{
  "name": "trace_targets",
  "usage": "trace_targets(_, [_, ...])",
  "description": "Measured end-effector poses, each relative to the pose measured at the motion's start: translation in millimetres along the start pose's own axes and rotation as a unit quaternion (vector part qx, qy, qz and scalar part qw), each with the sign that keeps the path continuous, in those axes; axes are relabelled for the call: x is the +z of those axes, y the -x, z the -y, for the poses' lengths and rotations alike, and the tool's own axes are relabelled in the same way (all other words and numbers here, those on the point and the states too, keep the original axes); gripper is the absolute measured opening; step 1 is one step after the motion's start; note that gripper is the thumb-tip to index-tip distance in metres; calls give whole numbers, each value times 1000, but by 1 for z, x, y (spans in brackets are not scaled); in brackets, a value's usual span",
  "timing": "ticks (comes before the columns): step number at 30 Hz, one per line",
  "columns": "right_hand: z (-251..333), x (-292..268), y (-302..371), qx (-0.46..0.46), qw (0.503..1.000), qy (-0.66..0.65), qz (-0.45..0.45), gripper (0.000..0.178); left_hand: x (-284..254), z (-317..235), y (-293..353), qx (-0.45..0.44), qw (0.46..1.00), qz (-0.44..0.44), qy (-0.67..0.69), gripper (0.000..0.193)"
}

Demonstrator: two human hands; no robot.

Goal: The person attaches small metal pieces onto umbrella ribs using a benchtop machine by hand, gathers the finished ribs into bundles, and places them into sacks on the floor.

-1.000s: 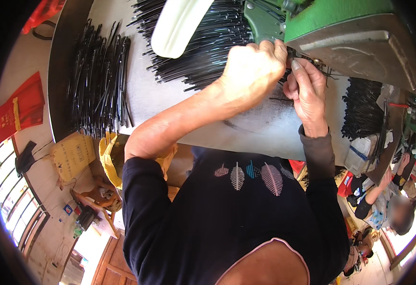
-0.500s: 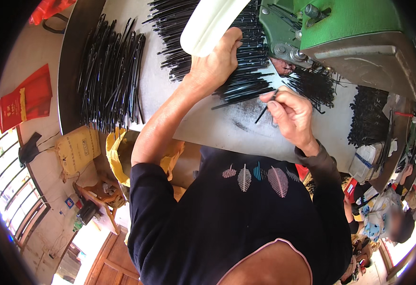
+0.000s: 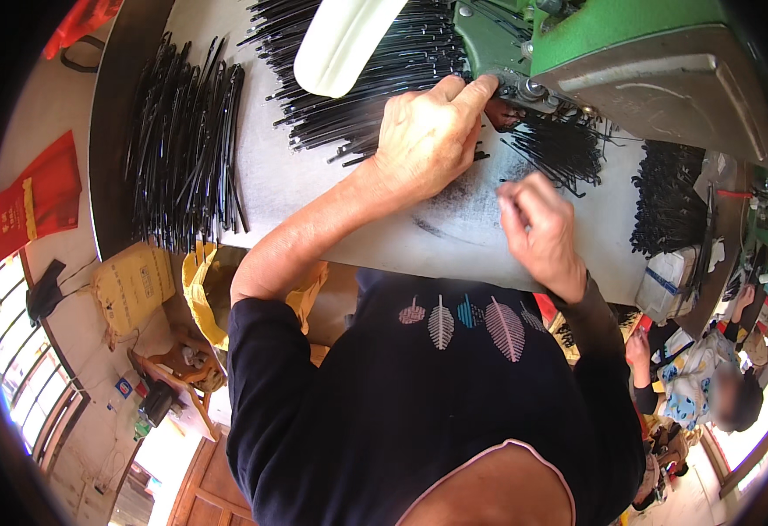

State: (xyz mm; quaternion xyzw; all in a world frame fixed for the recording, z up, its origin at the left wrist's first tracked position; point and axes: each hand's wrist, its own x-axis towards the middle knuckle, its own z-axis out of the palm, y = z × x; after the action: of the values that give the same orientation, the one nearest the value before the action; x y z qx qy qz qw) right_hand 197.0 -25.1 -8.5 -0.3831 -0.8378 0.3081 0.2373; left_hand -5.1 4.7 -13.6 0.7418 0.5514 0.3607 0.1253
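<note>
My left hand reaches over the near right end of a wide spread of thin black strips. Its fingers are bent together at the edge of the green machine; whatever lies under them is hidden. My right hand is closed and slightly blurred above the grey metal tabletop, right of my left hand. No strip shows clearly in its fingers. Just beyond it, next to the machine, lies a smaller heap of black pieces.
A second bundle of long black strips lies at the table's left. More black pieces are piled at the right. A white curved lamp-like piece hangs above the strips. A yellow bag hangs below the table's front edge. Another person sits far right.
My left hand has moved right and slightly down, to the machine's edge. The black strip in my right hand's fingers is no longer visible, and that hand has dropped slightly. The view has shifted a little.
</note>
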Motion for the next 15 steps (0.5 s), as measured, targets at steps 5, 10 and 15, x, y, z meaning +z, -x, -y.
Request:
trace_targets(5, [-11,7,-27,179,944,-252,-111,5,3,-6,-4,-33,998,-10,51,27])
trace_targets(10, [-5,5,-41,196,913,-336,-124,11,7,-5,-5,-49,996,-17,70,25])
trace_targets(15, [-9,8,-42,195,908,-350,-123,12,6,-5,-5,-59,994,-16,87,24])
